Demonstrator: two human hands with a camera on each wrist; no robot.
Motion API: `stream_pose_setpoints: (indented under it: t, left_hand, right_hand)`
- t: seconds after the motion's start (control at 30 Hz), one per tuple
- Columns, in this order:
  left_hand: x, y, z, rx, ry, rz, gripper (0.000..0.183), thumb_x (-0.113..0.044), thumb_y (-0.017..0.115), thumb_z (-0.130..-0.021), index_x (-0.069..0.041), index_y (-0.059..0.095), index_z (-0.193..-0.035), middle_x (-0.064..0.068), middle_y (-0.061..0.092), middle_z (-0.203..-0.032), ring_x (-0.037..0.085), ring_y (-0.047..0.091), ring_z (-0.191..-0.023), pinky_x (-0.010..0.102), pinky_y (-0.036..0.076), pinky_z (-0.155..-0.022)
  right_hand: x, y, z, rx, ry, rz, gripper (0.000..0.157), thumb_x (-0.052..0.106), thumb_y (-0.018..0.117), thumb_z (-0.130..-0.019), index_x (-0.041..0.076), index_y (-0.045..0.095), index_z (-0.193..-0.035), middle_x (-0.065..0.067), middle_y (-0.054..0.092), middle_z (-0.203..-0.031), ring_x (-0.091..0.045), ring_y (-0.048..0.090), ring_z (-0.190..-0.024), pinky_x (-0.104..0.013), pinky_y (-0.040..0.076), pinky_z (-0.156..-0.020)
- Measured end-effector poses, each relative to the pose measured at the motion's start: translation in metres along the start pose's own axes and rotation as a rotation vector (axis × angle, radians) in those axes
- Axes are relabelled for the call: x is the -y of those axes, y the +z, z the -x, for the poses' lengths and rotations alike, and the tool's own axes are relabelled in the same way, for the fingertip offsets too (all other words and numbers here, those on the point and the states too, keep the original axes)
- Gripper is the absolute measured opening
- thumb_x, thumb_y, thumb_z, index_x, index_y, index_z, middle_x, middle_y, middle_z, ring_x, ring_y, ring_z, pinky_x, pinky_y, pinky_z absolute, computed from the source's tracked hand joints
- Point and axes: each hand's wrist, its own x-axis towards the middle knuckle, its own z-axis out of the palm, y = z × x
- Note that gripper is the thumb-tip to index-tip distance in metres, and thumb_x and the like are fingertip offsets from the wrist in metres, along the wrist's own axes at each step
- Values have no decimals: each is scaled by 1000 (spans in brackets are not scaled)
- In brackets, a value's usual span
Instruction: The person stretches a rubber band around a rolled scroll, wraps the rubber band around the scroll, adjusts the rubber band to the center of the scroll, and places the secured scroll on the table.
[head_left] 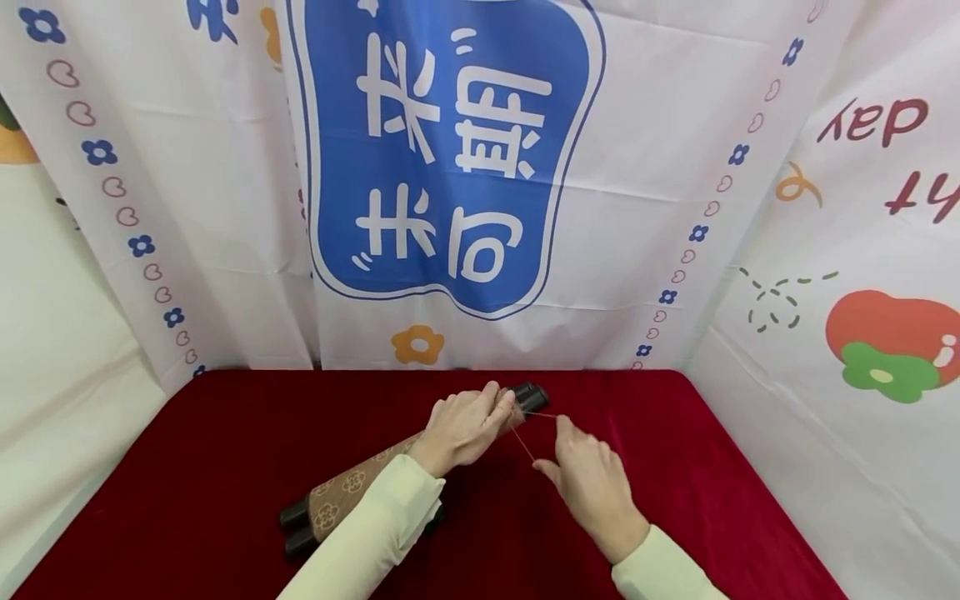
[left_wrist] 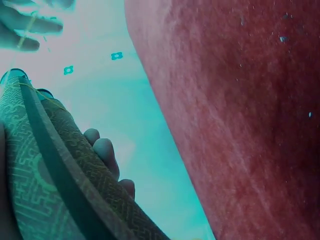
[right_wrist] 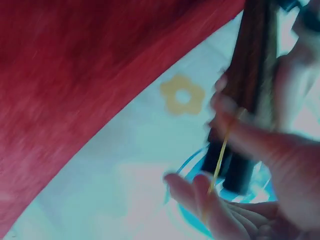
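Note:
A two-roll scroll (head_left: 351,492) in brown patterned fabric, with black rod ends, lies slanted and tilted up over the table. Near its far end, my left hand (head_left: 461,425) grips it; in the left wrist view, fingertips (left_wrist: 105,151) curl round the side of the paired rolls (left_wrist: 30,190). A thin rubber band (head_left: 523,445) runs from that end to my right hand (head_left: 596,487), which stretches it between thumb and forefinger. In the right wrist view the yellowish band (right_wrist: 220,159) spans the spread thumb and fingers, beside the black rod ends (right_wrist: 237,176).
Deep red cloth covers the table (head_left: 660,492). Behind it hangs a white printed curtain (head_left: 645,125) with a blue panel and an orange flower (head_left: 401,343). Another printed sheet (head_left: 795,350) closes the right side.

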Motion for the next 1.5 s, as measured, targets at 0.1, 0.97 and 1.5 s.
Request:
stream_pose_setpoints:
  t: [0.1,0.97,1.5]
  left_hand:
    - [-3,-2,4,18,14,-1,39,-41,28,-112,-17,57,-105,-1,64,-81,19,59,-67,35,45,-57]
    - [-17,0,28,52,124,109,81,-78,55,-89,-29,49,-153,-5,69,-100,8,58,-77,27,46,-63]
    - [-15,15,34,-52,175,-93,71,-71,71,-83,-19,65,-131,-4,67,-96,5,53,-70,22,42,-54]
  right_hand:
    - [-18,5,-14,-64,46,-146,85,32,105,-61,-4,61,-124,-17,76,-98,-30,76,-76,-41,64,-66]
    - [-82,17,-45,663,-100,-1340,56,14,33,-96,2,49,-149,-15,68,-115,-24,68,-84,-36,59,-66]
    - [-35,17,-42,358,407,-815,36,39,53,-109,11,74,-98,-7,62,-65,-19,54,-43,-31,46,-47]
